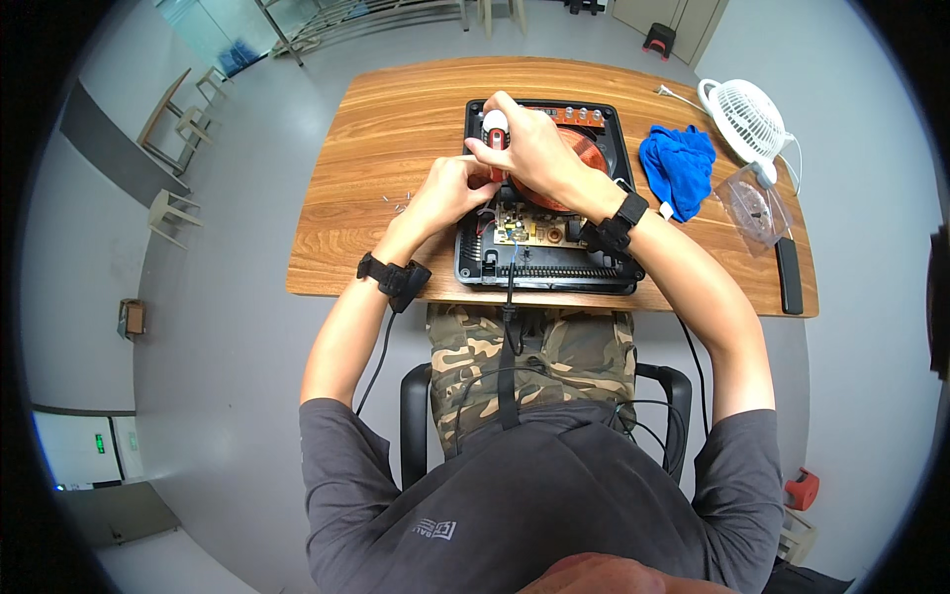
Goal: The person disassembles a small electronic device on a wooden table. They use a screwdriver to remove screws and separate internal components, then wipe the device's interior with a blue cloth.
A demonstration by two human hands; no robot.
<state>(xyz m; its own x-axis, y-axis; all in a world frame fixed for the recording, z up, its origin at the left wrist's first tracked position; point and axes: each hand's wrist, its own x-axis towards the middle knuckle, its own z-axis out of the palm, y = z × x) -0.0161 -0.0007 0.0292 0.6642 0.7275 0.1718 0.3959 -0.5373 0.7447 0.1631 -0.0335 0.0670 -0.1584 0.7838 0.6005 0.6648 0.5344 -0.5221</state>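
An opened induction cooker lies before me, its black housing (463,259) holding a round copper coil (586,150) and a circuit board (539,234). My right hand (534,148) is closed around a red-and-black screwdriver (497,145) with a white top end, held over the housing's left side. Close to the tool's lower end, the fingers of my left hand (450,193) are pinched together; what sits between them is hidden. The screwdriver's tip is out of sight behind the fingers. A small orange board (584,116) runs along the far edge of the housing.
Several small screws (398,203) lie on the wooden table (381,129) left of the cooker. To the right are a blue cloth (678,170), a white fan (747,114), a clear plastic box (757,210) and a black bar-shaped object (789,276). A cable (511,292) hangs over the front edge.
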